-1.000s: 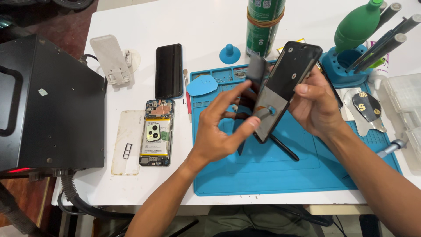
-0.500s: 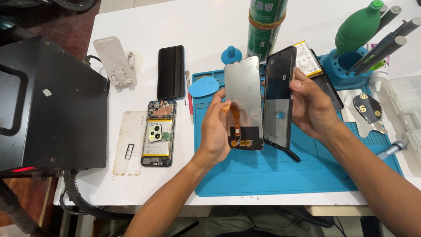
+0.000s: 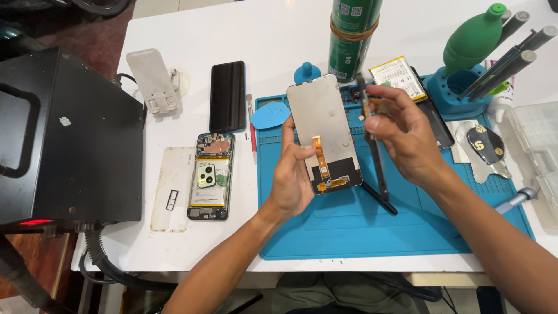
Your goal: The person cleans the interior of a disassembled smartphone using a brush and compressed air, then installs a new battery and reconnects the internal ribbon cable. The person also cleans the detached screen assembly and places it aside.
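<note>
My left hand (image 3: 293, 174) holds a detached phone display panel (image 3: 322, 125) upright over the blue work mat (image 3: 395, 227). The panel's grey back faces me, with an orange flex cable running down its middle. My right hand (image 3: 407, 139) grips the dark phone frame (image 3: 372, 145), which is turned edge-on just right of the panel. The two parts are apart. A thin black pry tool (image 3: 381, 200) lies on the mat below them.
An opened phone (image 3: 210, 174), a clear case (image 3: 172, 186) and a black phone (image 3: 228, 96) lie left of the mat. A black box (image 3: 64, 139) fills the left edge. A green can (image 3: 353, 35), battery (image 3: 398, 75), green blower (image 3: 474, 40) and clear plastic box (image 3: 537, 145) stand behind and right.
The display panel came away from the frame. My left hand took the panel and turned its back toward me, while my right hand turned the frame edge-on.
</note>
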